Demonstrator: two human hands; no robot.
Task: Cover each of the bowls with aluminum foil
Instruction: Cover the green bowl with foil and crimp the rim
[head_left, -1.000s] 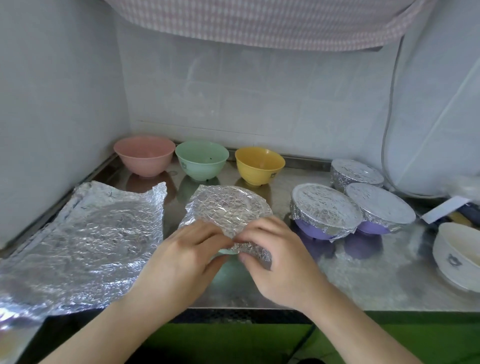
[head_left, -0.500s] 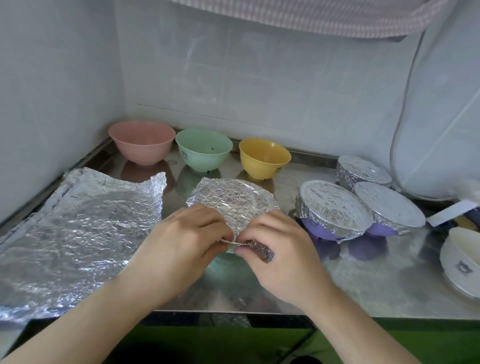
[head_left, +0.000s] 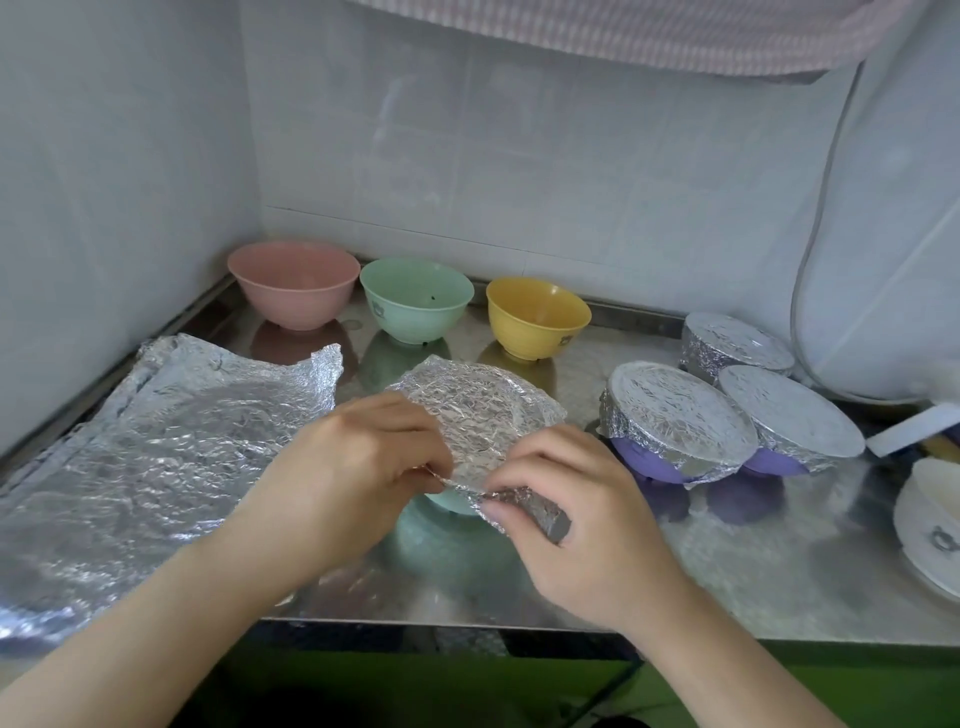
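Head view shows both hands, left hand (head_left: 358, 467) and right hand (head_left: 576, 525), pinching the crinkled silver foil sheet (head_left: 478, 410) over a pale green bowl (head_left: 451, 503) at the tabletop (head_left: 727, 561) front.

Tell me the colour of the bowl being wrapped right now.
Pale green bowl, seen beneath the foil; head view, the only one.

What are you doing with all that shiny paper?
Covering bowls with foil. The left hand and right hand both pinch the foil edge of a green bowl, folding it under the rim. Three covered bowls sit right. The pink bowl, another green bowl and yellow bowl wait uncovered, with a spare foil sheet left.
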